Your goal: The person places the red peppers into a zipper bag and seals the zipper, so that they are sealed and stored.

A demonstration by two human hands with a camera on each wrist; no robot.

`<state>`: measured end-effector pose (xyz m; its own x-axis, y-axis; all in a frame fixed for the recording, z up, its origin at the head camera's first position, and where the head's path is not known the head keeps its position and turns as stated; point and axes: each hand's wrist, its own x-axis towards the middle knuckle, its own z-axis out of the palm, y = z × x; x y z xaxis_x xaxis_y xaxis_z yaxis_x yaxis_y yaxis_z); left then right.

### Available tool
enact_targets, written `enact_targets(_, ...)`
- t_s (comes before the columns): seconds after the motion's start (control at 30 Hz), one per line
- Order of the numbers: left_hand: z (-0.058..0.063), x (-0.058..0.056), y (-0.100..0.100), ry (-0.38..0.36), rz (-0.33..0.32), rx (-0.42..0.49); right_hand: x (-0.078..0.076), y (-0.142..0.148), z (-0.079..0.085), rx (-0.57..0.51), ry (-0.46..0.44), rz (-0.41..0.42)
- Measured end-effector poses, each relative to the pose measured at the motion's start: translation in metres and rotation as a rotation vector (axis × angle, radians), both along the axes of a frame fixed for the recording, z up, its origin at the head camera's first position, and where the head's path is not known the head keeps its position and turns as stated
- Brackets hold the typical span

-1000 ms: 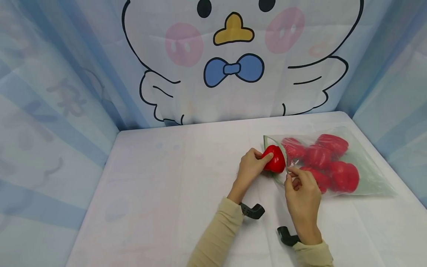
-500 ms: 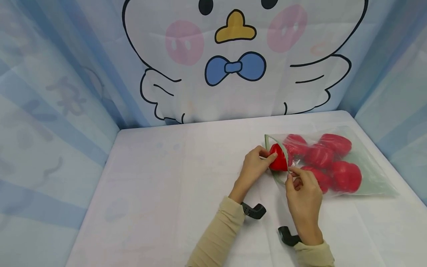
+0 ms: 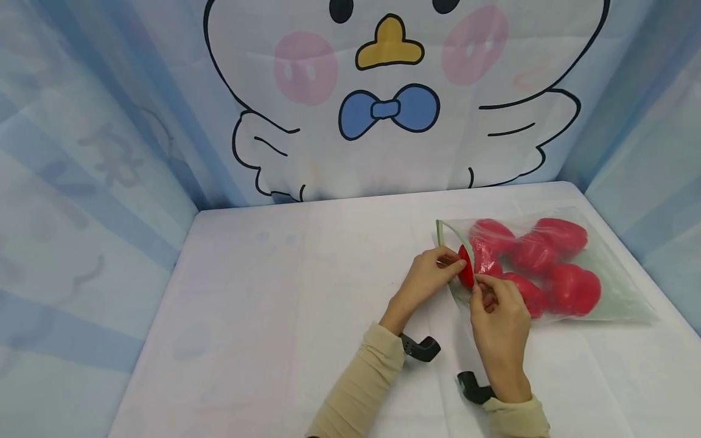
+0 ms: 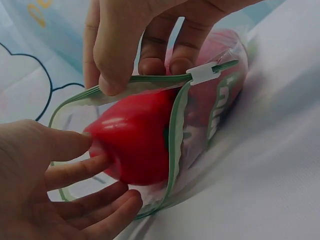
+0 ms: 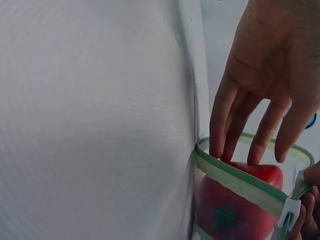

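Note:
A clear zip bag with a green-edged mouth lies on its side, its opening toward my left hand. Just inside that mouth sits a shiny red bell pepper, its green stem end facing into the bag. The fairly straight, spread fingers of my left hand touch the pepper's outer end, as the left wrist view shows. My right hand pinches the rim of the bag beside the white zip slider and holds the mouth apart. Deeper in the bag lie several more red peppers.
A white cloth covers the table. Behind it hangs a curtain with a cartoon face and a blue bow tie, and pale blue curtains flank both sides. Black camera mounts sit on both wrists.
My left hand has moved right, pushing the pepper from the rim into the bag's mouth. Its grip on the pepper has loosened. The right hand stays nearly in place on the rim.

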<state>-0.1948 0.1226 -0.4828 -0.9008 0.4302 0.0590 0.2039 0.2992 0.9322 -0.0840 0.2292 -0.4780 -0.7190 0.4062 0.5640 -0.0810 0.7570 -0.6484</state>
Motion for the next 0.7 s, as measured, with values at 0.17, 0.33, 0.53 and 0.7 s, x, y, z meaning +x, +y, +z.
enact_targets(0.17, -0.001, 0.001, 0.001, 0.0, -0.061, 0.011, 0.0, 0.0, 0.0, -0.007, 0.004, 0.007)
enact_targets(0.33, -0.004, 0.002, 0.004, -0.042, -0.067, 0.04, -0.001, 0.0, -0.001, -0.002, 0.012, 0.012)
enact_targets(0.53, -0.008, 0.002, 0.006, -0.09, -0.125, 0.069, -0.002, 0.0, -0.003, 0.004, 0.021, 0.013)
enact_targets(0.7, -0.011, 0.0, 0.009, -0.08, -0.188, 0.038, -0.002, 0.0, -0.003, 0.006, 0.019, 0.014)
